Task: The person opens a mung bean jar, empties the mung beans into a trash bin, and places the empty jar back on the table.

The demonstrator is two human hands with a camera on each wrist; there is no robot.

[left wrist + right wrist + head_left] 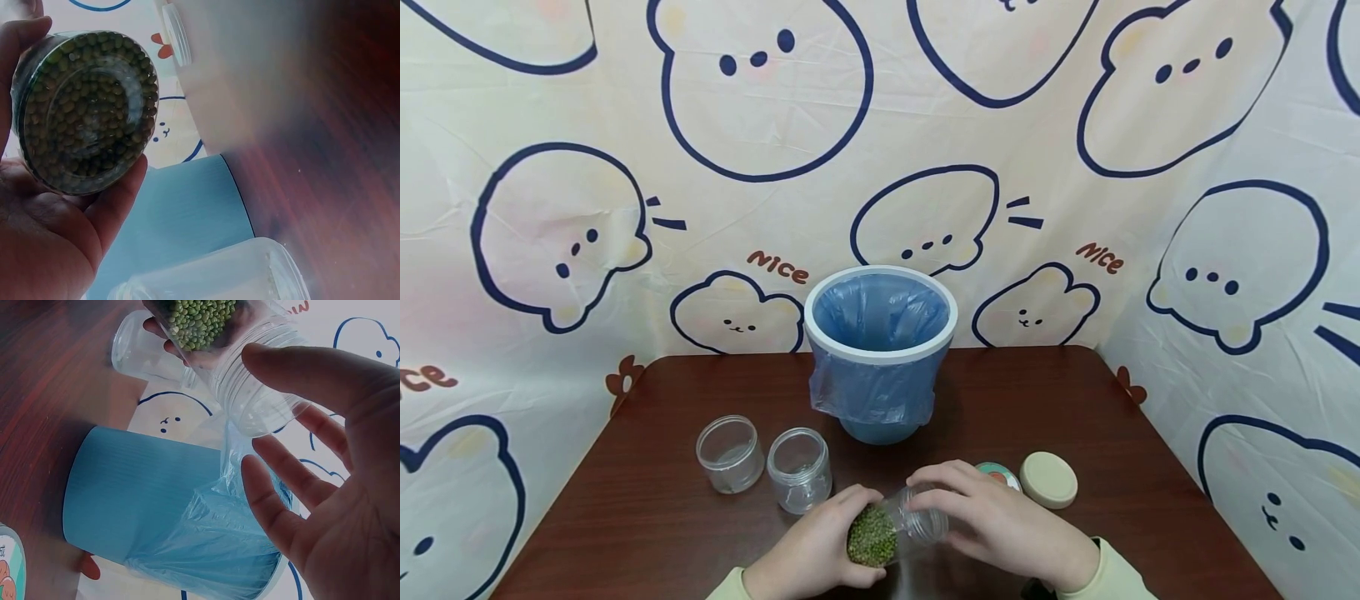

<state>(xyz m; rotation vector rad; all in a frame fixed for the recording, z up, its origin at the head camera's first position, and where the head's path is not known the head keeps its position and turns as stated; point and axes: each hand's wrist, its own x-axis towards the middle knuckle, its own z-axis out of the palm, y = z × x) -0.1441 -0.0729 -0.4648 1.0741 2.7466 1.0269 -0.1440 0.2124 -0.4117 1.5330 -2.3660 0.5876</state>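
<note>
A clear jar with green beans (872,536) at its base end lies tilted between both hands, its threaded neck (240,381) pointing right. My left hand (816,542) grips the bean-filled end, thumb and fingers round its side; the left wrist view shows the jar's base (90,112) with beans packed against it. My right hand (992,517) curves loosely about the neck, its thumb (294,369) over the threads and the forefinger at the far side of the mouth. The other fingers of that hand extend beyond the rim.
Two clear jars, one wide (730,457) and one with a narrower neck (800,472), stand at left. Behind the hands is a blue bin (880,392) with a bag liner and white rim. A cream lid (1049,480) and a green-edged lid (998,476) lie at right on the brown table (647,500).
</note>
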